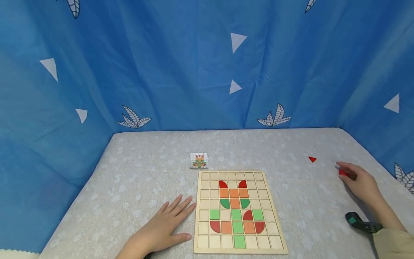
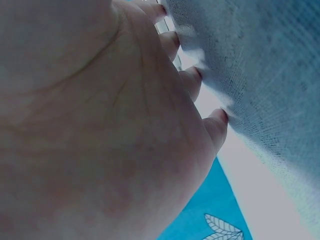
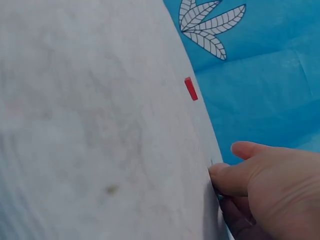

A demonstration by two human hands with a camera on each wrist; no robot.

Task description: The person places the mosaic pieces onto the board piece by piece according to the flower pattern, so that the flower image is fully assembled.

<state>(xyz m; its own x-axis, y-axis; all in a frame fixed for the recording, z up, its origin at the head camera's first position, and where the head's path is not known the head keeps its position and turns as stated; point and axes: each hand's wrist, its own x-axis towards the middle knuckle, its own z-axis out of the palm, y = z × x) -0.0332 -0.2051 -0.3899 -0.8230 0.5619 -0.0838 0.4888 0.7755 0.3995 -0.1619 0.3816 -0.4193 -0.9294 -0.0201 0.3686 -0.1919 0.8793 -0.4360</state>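
Note:
My right hand [image 1: 361, 182] is at the right side of the table, thumb and fingers curled around a small red piece [image 1: 343, 173]. In the right wrist view the fingers of this hand [image 3: 272, 185] are low over the cloth and hide the piece. My left hand [image 1: 161, 228] lies with fingers spread on the tablecloth, fingertips close to the left edge of a wooden grid board [image 1: 201, 248]. Green, orange and red pieces fill several of its squares. A loose red triangle [image 1: 312, 159] lies to the left of my right hand.
A small pattern card [image 1: 198, 160] with a coloured picture lies just behind the board. Light patterned cloth [image 1: 145, 162] covers the table. A blue curtain [image 1: 194, 64] stands behind it and along both sides. A dark strap device [image 1: 362, 223] is on my right wrist.

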